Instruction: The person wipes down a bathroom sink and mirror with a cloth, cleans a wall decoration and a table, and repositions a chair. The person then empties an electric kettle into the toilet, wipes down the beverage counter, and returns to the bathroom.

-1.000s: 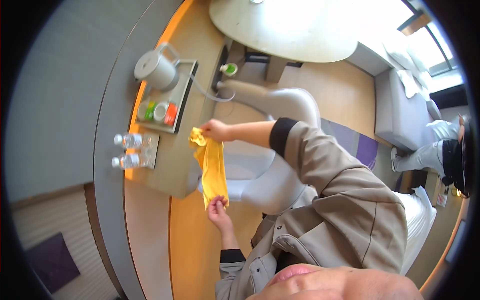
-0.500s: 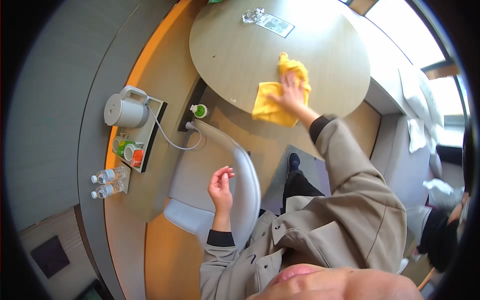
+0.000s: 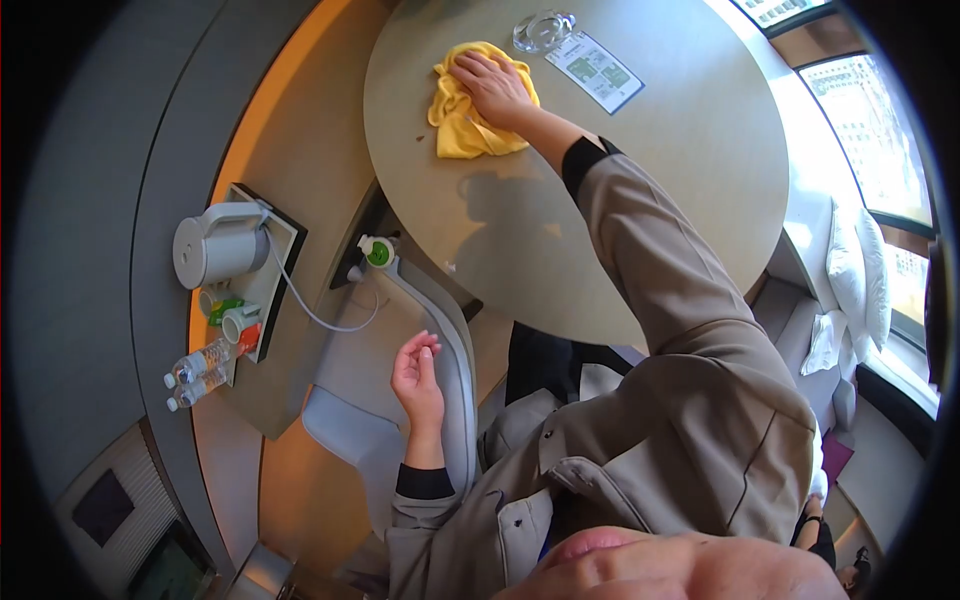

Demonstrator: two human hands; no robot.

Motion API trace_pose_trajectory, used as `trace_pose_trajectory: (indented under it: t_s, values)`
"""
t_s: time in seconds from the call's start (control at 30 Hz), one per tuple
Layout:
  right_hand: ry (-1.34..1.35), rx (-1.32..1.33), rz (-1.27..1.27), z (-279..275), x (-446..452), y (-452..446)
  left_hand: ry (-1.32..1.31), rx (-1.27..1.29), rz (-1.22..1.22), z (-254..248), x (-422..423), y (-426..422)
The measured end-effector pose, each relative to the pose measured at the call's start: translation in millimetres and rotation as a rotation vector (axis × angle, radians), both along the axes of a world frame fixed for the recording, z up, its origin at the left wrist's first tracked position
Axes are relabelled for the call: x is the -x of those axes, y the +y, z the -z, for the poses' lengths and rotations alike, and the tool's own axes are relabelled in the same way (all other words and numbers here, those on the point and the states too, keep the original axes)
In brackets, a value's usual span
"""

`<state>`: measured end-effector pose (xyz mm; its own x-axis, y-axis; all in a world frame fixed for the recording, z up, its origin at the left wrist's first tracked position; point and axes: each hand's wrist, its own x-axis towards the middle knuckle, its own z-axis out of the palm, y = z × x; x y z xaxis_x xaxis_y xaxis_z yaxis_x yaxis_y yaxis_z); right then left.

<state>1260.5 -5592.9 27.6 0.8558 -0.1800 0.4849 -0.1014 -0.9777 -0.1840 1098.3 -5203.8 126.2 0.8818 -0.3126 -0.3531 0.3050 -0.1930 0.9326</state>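
Note:
My right hand [image 3: 494, 90] presses on a bunched yellow cloth [image 3: 470, 130] on the round wooden table [image 3: 680, 200], fingers over its upper part. A small dark speck [image 3: 420, 139] lies just left of the cloth. To the right of that hand are a clear glass ashtray [image 3: 543, 31] and a printed card [image 3: 597, 72]. My left hand [image 3: 418, 385] is held in the air above the grey chair [image 3: 375, 330], palm up with loosely curled fingers; nothing shows in it.
Along the left, a tray [image 3: 282, 262] carries a white kettle [image 3: 215, 245] and mugs [image 3: 238, 322], with two water bottles [image 3: 200, 375] beside it. A green-labelled white bottle [image 3: 377, 251] stands near the chair back. White pillows [image 3: 850, 275] lie by the window. Part of another person [image 3: 812, 525] shows at lower right.
My right hand has slid the yellow cloth across the table to the far left, and the cloth is more bunched. My body has leaned in over the table. The left hand keeps its pose.

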Motion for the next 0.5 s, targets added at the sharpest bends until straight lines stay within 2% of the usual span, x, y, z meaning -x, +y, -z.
trace_pose_trajectory:
  t_s: [0.07,0.13,0.17,0.2,0.23,0.27,0.3,0.33,0.37,0.4,0.47,0.5]
  values:
    - [-0.030,-0.042,-0.015,0.6,-49.2,-26.3,0.040,0.009,-0.046,28.3,-29.0,-19.1]
    - [-0.037,-0.030,0.266,-5.6,-96.9,-44.2,-0.041,-0.091,-0.094,51.7,-53.0,-49.3]
    - [-0.032,-0.048,0.250,-7.8,-112.8,-39.1,0.032,-0.020,-0.142,59.7,-64.3,-57.0]
    - [0.042,-0.109,0.169,-7.5,-120.4,-32.0,0.045,-0.042,-0.154,64.1,-73.3,-61.4]
    - [0.122,-0.161,0.097,-5.0,-119.1,-24.9,0.118,0.045,-0.262,66.8,-80.2,-67.2]
    - [0.191,-0.242,-0.137,-4.4,-97.7,2.4,0.187,0.155,-0.371,69.8,-87.4,-76.7]
    - [-0.003,-0.234,-0.391,7.9,-64.6,31.6,0.203,0.178,-0.376,77.6,-92.6,-82.2]
    - [0.132,-0.314,-0.509,-3.8,-18.1,67.7,0.310,0.246,-0.463,87.4,-95.7,-81.2]
    - [0.204,-0.277,-0.682,-11.1,26.7,95.3,0.407,0.313,-0.550,92.8,-101.6,-83.2]
    - [0.256,-0.233,-0.759,-15.2,68.8,115.3,0.408,0.323,-0.557,91.7,-106.0,-88.8]
    - [0.293,-0.277,-0.986,-28.4,85.4,105.8,0.588,0.260,-0.703,85.4,-107.8,-97.0]
    - [0.255,-0.171,-0.915,-20.5,67.0,91.7,0.613,0.236,-0.704,82.5,-106.1,-101.6]
